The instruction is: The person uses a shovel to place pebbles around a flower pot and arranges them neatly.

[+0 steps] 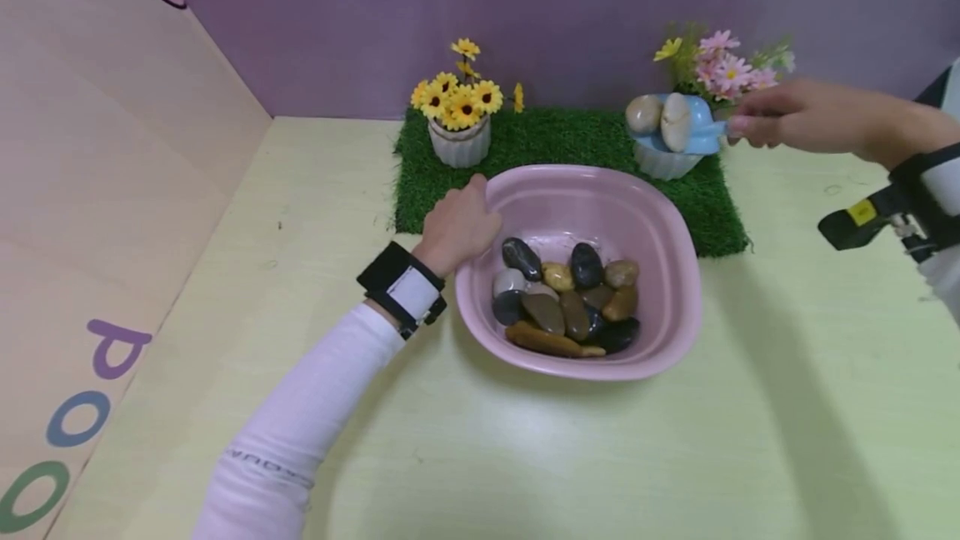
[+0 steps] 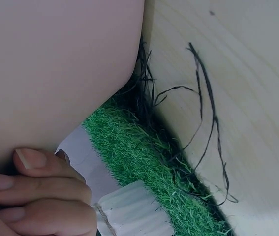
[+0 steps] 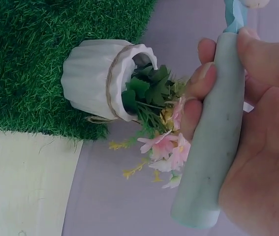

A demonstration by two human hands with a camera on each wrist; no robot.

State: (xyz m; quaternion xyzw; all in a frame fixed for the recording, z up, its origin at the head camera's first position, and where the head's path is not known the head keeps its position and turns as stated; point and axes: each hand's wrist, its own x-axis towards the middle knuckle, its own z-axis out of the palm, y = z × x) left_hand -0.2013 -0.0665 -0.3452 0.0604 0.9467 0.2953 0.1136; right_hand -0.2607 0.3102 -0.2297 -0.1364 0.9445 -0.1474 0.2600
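Observation:
My left hand (image 1: 459,223) grips the left rim of a pink plastic basin (image 1: 675,307); in the left wrist view its fingers (image 2: 50,211) curl against the basin's outer wall (image 2: 55,64). Wet stones (image 1: 543,312) in black, brown, grey and yellow lie on the basin's bottom. My right hand (image 1: 821,119) holds a light blue toy shovel (image 1: 701,133) by its handle (image 3: 213,128), up at the back right. Two pale stones, one beige (image 1: 643,115) and one whitish (image 1: 676,122), rest on the shovel's blade. The blade partly hides the right flowerpot in the head view.
A green artificial grass mat (image 1: 555,136) lies behind the basin, partly covered by it. On it stand a white pot (image 1: 461,144) of yellow flowers and a white pot (image 3: 95,73) of pink flowers. Behind is a purple backdrop (image 1: 480,15); a lettered panel (image 1: 112,190) stands at left.

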